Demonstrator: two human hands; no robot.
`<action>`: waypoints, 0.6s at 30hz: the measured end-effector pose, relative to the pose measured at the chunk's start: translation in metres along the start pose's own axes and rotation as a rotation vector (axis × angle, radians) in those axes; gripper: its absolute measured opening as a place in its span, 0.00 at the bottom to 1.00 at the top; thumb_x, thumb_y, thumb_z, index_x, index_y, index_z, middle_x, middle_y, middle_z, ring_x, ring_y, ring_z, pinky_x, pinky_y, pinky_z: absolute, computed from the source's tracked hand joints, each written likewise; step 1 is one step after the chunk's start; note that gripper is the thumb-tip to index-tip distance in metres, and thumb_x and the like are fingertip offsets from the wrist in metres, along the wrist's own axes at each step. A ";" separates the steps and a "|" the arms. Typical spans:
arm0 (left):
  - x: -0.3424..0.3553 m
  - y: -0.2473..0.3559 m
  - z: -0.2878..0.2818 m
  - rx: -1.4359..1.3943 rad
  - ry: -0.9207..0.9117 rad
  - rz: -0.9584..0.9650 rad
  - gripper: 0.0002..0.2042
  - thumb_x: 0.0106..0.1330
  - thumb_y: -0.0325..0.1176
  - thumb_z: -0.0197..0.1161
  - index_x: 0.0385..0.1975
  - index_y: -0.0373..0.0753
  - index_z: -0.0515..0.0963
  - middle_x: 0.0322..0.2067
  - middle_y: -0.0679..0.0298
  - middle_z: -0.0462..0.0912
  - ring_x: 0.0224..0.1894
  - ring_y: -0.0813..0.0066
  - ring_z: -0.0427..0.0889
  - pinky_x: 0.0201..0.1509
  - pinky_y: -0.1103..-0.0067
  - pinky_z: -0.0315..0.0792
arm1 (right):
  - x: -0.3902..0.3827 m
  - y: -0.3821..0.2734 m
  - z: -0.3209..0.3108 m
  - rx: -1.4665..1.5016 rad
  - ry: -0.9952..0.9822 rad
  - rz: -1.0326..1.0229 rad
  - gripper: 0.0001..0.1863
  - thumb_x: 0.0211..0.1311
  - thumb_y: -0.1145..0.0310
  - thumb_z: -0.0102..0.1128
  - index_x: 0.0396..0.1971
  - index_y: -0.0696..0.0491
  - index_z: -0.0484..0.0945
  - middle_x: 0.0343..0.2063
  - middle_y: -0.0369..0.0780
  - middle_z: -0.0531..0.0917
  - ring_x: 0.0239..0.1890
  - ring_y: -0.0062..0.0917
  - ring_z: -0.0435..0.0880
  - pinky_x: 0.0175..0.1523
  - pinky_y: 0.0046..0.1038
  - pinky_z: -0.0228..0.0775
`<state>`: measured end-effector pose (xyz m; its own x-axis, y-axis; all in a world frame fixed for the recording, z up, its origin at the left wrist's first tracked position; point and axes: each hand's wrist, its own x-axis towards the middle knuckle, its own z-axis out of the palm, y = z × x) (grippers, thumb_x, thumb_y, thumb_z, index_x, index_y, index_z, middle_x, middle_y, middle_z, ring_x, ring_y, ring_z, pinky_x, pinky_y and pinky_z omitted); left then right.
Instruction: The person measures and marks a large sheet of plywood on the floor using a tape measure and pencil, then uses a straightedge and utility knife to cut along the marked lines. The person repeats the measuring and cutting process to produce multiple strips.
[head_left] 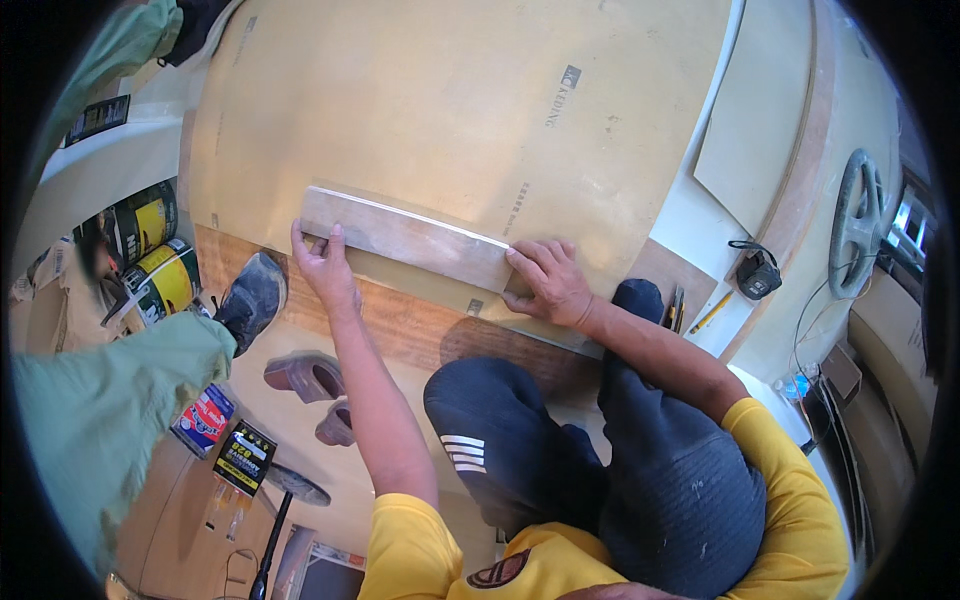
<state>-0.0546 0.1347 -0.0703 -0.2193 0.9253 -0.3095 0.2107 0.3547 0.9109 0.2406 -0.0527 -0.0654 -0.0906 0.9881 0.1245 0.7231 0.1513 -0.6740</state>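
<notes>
A flat, narrow wooden strip (pixel 410 240) with a pale, bright far edge lies slantwise over a large tan sheet (pixel 430 100) with dark printed marks. My left hand (pixel 332 268) grips the strip's left end, thumb and fingers at its near corner. At the opposite end, my right hand (pixel 552 285) closes round the corner, fingers over the end and thumb at the near side. The strip's underside is hidden, so I cannot tell how closely it rests on the sheet. Reddish-brown wood (pixel 400 335) shows beneath the sheet's near edge.
Another person's green trouser leg (pixel 130 390) and dark shoe (pixel 253 300) are at the left, beside yellow-and-black cans (pixel 165 280). Brown sandals (pixel 303 378) and a black can (pixel 245 458) lie lower left. At right are a tape measure (pixel 758 274), a yellow pencil (pixel 710 314) and a grey wheel (pixel 845 240).
</notes>
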 end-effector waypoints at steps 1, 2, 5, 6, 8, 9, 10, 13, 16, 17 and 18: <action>0.001 -0.001 -0.001 0.000 0.001 -0.026 0.38 0.66 0.24 0.68 0.73 0.35 0.55 0.50 0.51 0.76 0.50 0.69 0.76 0.56 0.75 0.72 | 0.000 0.000 0.000 -0.013 -0.003 -0.005 0.39 0.39 0.61 0.78 0.56 0.55 0.74 0.51 0.42 0.78 0.50 0.36 0.78 0.57 0.41 0.64; 0.001 -0.002 -0.001 0.006 -0.007 -0.003 0.38 0.66 0.24 0.68 0.74 0.35 0.55 0.50 0.51 0.76 0.50 0.69 0.76 0.56 0.75 0.72 | 0.000 0.000 0.000 -0.022 -0.007 0.000 0.39 0.39 0.60 0.78 0.56 0.54 0.74 0.51 0.42 0.78 0.51 0.36 0.78 0.58 0.41 0.64; 0.002 -0.003 -0.002 0.000 -0.010 0.012 0.37 0.67 0.24 0.67 0.74 0.35 0.55 0.49 0.51 0.76 0.50 0.69 0.76 0.55 0.76 0.72 | 0.001 -0.001 -0.001 -0.021 -0.001 0.001 0.39 0.39 0.60 0.78 0.55 0.54 0.74 0.52 0.42 0.78 0.51 0.36 0.78 0.58 0.41 0.64; 0.002 -0.003 -0.002 -0.014 -0.009 0.013 0.37 0.67 0.24 0.67 0.74 0.36 0.54 0.49 0.51 0.76 0.50 0.69 0.76 0.55 0.76 0.72 | 0.002 -0.001 -0.001 -0.016 0.002 -0.001 0.38 0.39 0.60 0.77 0.55 0.54 0.74 0.52 0.42 0.78 0.51 0.36 0.78 0.58 0.41 0.64; 0.000 -0.002 -0.001 -0.026 -0.003 0.008 0.37 0.68 0.24 0.67 0.74 0.36 0.54 0.50 0.51 0.76 0.50 0.69 0.76 0.56 0.76 0.72 | 0.002 -0.001 -0.001 -0.017 -0.005 0.000 0.38 0.39 0.60 0.77 0.55 0.54 0.75 0.52 0.42 0.78 0.51 0.36 0.78 0.58 0.41 0.64; -0.001 -0.001 0.000 -0.023 0.001 0.004 0.37 0.68 0.24 0.67 0.74 0.36 0.54 0.50 0.51 0.76 0.51 0.69 0.76 0.56 0.76 0.72 | 0.002 -0.001 -0.001 -0.016 0.004 -0.001 0.38 0.39 0.60 0.77 0.55 0.54 0.75 0.52 0.42 0.78 0.51 0.36 0.78 0.58 0.41 0.64; -0.002 0.000 0.000 -0.020 0.019 -0.012 0.37 0.68 0.24 0.67 0.74 0.36 0.54 0.50 0.51 0.76 0.51 0.69 0.76 0.57 0.76 0.72 | 0.002 -0.001 0.000 -0.019 -0.004 0.000 0.38 0.39 0.60 0.77 0.55 0.54 0.75 0.52 0.42 0.78 0.51 0.36 0.78 0.58 0.41 0.64; -0.004 0.002 0.003 -0.081 0.015 -0.018 0.37 0.68 0.24 0.67 0.74 0.37 0.54 0.53 0.49 0.75 0.53 0.68 0.76 0.58 0.76 0.72 | 0.001 0.000 0.000 -0.022 0.002 -0.002 0.37 0.39 0.61 0.77 0.54 0.54 0.75 0.51 0.42 0.78 0.51 0.36 0.78 0.58 0.41 0.64; -0.004 0.005 0.004 -0.060 0.025 -0.024 0.37 0.68 0.24 0.66 0.74 0.36 0.54 0.54 0.48 0.75 0.53 0.68 0.76 0.58 0.75 0.72 | 0.001 0.001 0.001 -0.031 0.001 -0.004 0.37 0.39 0.61 0.77 0.54 0.54 0.75 0.51 0.42 0.78 0.51 0.35 0.78 0.58 0.41 0.65; -0.004 0.005 0.004 -0.037 0.022 -0.008 0.37 0.68 0.24 0.66 0.74 0.36 0.54 0.54 0.48 0.75 0.53 0.68 0.76 0.58 0.76 0.71 | 0.001 0.001 0.001 -0.029 0.003 -0.004 0.37 0.39 0.61 0.77 0.54 0.54 0.75 0.51 0.42 0.78 0.51 0.35 0.78 0.58 0.41 0.65; -0.004 0.006 0.004 -0.016 0.021 -0.008 0.36 0.68 0.24 0.66 0.74 0.36 0.55 0.55 0.48 0.75 0.53 0.68 0.76 0.58 0.76 0.71 | 0.001 0.001 0.001 -0.027 0.003 -0.003 0.37 0.38 0.60 0.77 0.54 0.54 0.75 0.51 0.42 0.78 0.51 0.35 0.78 0.58 0.41 0.65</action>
<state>-0.0483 0.1340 -0.0646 -0.2410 0.9193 -0.3110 0.1934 0.3595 0.9129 0.2407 -0.0517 -0.0663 -0.0914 0.9875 0.1286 0.7413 0.1537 -0.6534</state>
